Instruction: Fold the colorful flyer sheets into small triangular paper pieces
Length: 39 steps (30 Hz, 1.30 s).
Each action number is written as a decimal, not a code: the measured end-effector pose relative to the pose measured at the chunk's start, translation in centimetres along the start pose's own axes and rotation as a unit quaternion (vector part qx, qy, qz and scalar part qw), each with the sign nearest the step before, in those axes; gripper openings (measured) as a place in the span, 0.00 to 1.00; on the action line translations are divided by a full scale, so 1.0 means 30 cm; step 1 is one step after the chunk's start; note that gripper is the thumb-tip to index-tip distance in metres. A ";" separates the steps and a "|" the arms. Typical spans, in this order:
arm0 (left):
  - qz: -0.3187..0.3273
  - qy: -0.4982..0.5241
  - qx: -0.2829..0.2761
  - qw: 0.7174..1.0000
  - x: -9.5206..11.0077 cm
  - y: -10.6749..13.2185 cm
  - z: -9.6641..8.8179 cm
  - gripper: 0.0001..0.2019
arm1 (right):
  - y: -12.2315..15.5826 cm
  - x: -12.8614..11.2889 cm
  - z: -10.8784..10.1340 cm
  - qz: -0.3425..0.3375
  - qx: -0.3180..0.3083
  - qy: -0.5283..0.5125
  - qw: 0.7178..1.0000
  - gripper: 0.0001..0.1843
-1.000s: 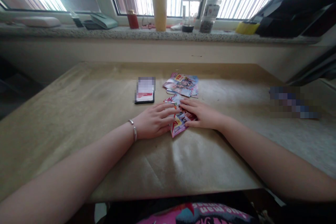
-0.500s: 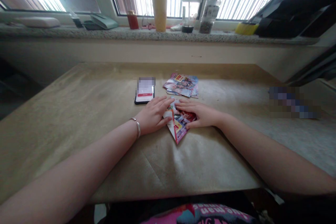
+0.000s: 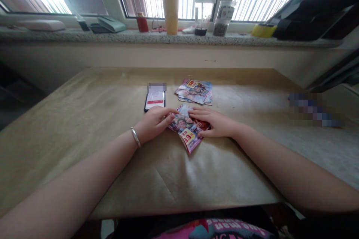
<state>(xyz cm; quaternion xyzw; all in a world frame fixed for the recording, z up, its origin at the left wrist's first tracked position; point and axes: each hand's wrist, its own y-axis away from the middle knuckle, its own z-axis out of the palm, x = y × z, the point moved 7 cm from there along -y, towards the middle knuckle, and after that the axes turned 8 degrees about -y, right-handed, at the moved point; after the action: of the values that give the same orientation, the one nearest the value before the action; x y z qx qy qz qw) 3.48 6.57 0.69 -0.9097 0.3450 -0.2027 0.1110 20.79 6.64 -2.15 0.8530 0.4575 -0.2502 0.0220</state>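
Observation:
A colourful printed paper leaflet (image 3: 186,129) lies on the table in front of me, its near corner pointing towards me and a diagonal crease along its left part. My left hand (image 3: 155,121) has the leaflet's left edge between thumb and fingers; a silver bangle is on that wrist. Pressing on the leaflet's right part is my right hand (image 3: 214,121), flat with fingers stretched out. Just beyond the leaflet sits a small pile of similar printed leaflets (image 3: 195,91). A phone (image 3: 155,99) with a lit screen rests beyond my left hand.
The table (image 3: 112,89) has a shiny beige cover. A blurred-out bluish object (image 3: 314,110) lies on the right side. Along the granite windowsill (image 3: 112,37) stand a tall yellowish container (image 3: 171,3), a red jar (image 3: 142,22), a clear jar (image 3: 223,20) and a black bag (image 3: 314,11).
The leaflet's left flap, folded over with its white edge showing, is now opened out to the left. My left hand has moved left with it; my right hand has stayed in place.

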 end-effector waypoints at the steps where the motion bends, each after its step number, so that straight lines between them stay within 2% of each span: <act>1: 0.003 -0.011 -0.005 1.000 -0.005 0.002 0.001 0.14 | 0.001 -0.001 0.000 0.001 0.003 0.002 1.000 0.36; 4: 0.039 -0.038 -0.026 0.998 0.001 0.006 0.014 0.13 | 0.007 -0.002 0.000 0.005 0.008 0.011 1.000 0.35; 9: 0.141 -0.127 -0.072 0.979 0.056 0.020 0.043 0.12 | 0.021 -0.013 -0.012 -0.009 0.026 0.009 1.000 0.30; 14: 0.141 -0.147 -0.105 0.974 0.072 0.030 0.049 0.09 | 0.038 -0.029 -0.031 -0.052 0.037 -0.002 0.998 0.22; 18: 0.155 -0.133 -0.111 0.973 0.082 0.038 0.057 0.16 | 0.046 -0.039 -0.033 -0.093 0.024 -0.004 0.995 0.23; 23: 0.139 -0.142 -0.099 0.975 0.091 0.040 0.078 0.19 | 0.046 -0.072 -0.045 -0.120 0.044 0.037 0.991 0.12; 29: 0.100 -0.146 -0.118 0.977 0.077 0.038 0.120 0.22 | 0.038 -0.084 -0.048 -0.082 0.079 0.187 0.976 0.14; 33: 0.118 -0.133 -0.142 0.974 0.075 0.041 0.135 0.21 | 0.033 -0.066 -0.046 -0.060 0.074 0.208 0.974 0.15; 39: 0.160 -0.138 -0.232 0.949 0.099 0.061 0.147 0.24 | 0.047 -0.014 -0.069 -0.006 0.066 0.218 0.974 0.16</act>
<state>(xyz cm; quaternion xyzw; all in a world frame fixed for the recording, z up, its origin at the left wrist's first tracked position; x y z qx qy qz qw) 6.39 3.48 -3.01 -0.8621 0.5052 0.0307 -0.0260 22.56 6.04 -0.41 0.8840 0.4385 -0.0879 -0.1359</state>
